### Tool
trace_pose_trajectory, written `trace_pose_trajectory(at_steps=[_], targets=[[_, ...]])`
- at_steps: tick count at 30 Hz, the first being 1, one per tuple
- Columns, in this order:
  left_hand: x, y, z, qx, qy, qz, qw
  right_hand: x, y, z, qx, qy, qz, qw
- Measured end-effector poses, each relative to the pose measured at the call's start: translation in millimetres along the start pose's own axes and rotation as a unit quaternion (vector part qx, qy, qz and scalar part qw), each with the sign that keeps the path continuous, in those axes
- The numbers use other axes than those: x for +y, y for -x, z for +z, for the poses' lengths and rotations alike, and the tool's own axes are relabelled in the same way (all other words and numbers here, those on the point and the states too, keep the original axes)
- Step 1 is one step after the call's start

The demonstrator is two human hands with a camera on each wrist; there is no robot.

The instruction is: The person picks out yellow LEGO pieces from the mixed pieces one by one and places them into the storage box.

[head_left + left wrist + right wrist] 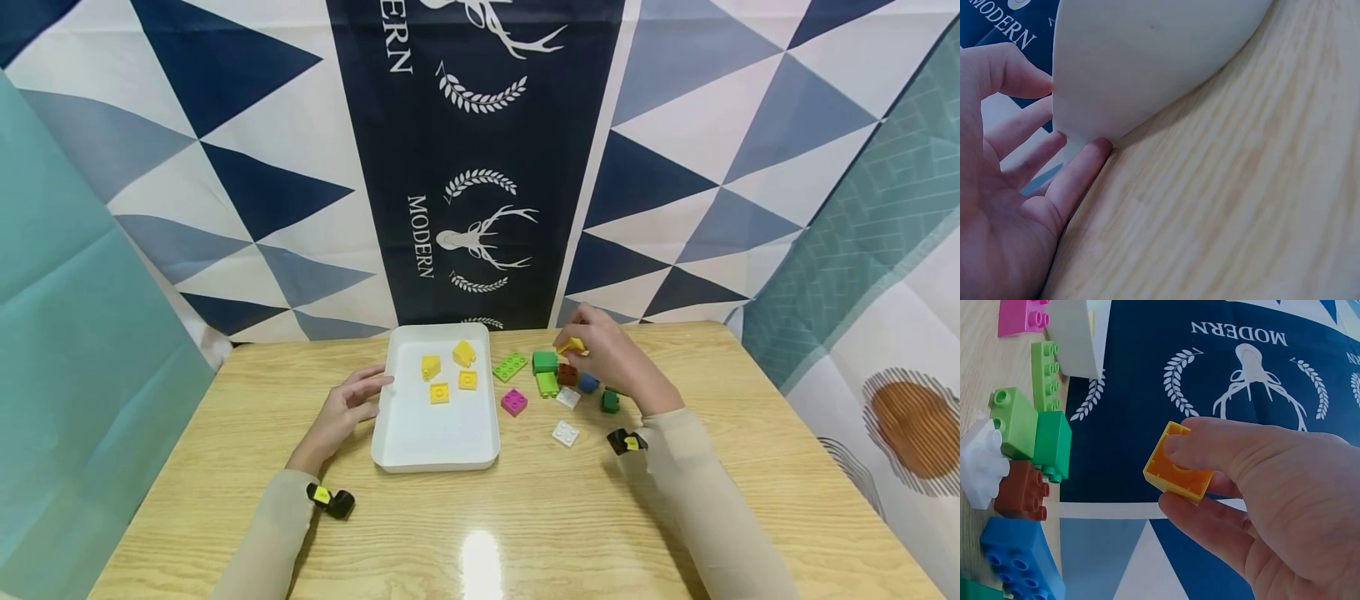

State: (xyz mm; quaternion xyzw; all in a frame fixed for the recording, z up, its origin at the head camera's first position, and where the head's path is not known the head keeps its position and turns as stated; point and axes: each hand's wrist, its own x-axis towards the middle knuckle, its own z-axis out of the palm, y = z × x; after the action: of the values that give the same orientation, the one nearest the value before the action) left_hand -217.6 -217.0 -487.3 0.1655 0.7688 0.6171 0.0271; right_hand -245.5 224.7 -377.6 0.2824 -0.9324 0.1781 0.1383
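A yellow toy brick [1175,464] is pinched between the thumb and fingers of my right hand [606,354], raised over the right side of the table. Its hollow underside shows in the right wrist view. My left hand [347,408] touches the left wall of a white tray [435,437], its fingers fairly straight against the side. Inside the tray lie several yellow bricks [438,392], apart from one another. Below and left of my right hand are loose bricks: a brown one [567,375], a green one [545,362] and a blue one [1022,556].
Between the tray and the right hand lie a long lime brick [510,367], a shorter lime brick [547,384] and a magenta brick [513,402]. Nearer the front is a white brick [566,433]. A dark green brick [611,402] sits by the right wrist. Patterned cloth hangs behind the table.
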Motion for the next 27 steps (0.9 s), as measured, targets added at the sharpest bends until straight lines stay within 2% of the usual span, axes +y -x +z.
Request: trace_pose_trajectory(at_steps=[9, 27], targets=[[-2.4, -1.0, -1.0, -0.002, -0.007, 0.007, 0.9999, -1.6, -6.3, 1.3, -0.019, 0.007, 0.000, 1.000], [0.9, -0.4, 0.4, -0.003, 0.004, 0.006, 1.0000, -23.1, -29.7, 9.4, -0.061, -0.009, -0.009, 0.998]])
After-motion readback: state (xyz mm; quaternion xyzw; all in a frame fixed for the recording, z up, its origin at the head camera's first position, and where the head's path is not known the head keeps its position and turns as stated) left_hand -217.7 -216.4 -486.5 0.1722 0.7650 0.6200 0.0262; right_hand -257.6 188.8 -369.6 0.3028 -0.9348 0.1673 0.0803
